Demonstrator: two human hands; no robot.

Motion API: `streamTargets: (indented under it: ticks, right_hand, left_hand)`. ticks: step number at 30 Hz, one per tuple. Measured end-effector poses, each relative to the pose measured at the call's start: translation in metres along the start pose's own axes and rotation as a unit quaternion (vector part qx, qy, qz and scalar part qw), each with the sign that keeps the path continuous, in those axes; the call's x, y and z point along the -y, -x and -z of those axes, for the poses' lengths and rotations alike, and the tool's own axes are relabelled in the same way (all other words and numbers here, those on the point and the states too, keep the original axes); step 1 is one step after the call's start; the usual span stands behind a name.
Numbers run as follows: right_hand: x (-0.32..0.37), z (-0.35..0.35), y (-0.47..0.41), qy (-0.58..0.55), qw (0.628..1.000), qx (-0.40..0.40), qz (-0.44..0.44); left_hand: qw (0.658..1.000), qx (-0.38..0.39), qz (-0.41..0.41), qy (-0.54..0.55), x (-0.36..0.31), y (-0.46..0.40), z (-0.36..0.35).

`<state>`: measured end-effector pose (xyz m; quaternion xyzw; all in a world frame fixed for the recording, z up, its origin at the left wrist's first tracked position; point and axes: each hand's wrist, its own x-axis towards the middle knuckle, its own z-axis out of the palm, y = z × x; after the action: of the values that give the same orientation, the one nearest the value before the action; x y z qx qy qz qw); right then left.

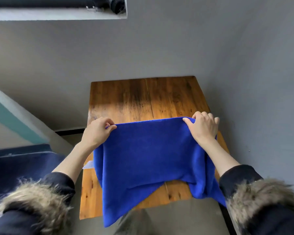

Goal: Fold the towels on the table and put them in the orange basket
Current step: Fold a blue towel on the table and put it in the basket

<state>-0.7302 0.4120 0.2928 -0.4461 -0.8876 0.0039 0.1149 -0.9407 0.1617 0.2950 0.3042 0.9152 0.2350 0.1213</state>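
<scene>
A bright blue towel point(148, 155) hangs over the near half of a small wooden table point(143, 97). My left hand point(97, 131) pinches its upper left corner. My right hand point(202, 126) grips its upper right corner. The top edge is stretched between both hands, raised a little above the tabletop. The lower part drapes down, with one corner hanging past the table's near edge and a bunched fold at the lower right. No orange basket is in view.
The table stands against a grey wall point(159, 48). A dark blue seat or cushion point(19, 160) lies at the left. A small white label point(88, 164) shows beside the towel's left edge. Fur-trimmed dark sleeves fill the bottom corners.
</scene>
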Motion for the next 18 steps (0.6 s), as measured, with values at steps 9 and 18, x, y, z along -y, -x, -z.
streamTargets:
  ticks: [9, 18]
  right_hand:
    - [0.01, -0.094, -0.062, 0.033, 0.999, 0.006, -0.004]
    - [0.035, -0.169, -0.061, -0.015, 0.993, 0.116, 0.026]
  left_hand:
    - [1.0, -0.006, -0.014, -0.004, 0.03, -0.098, -0.062]
    - [1.0, 0.001, -0.005, 0.029, 0.076, -0.112, -0.125]
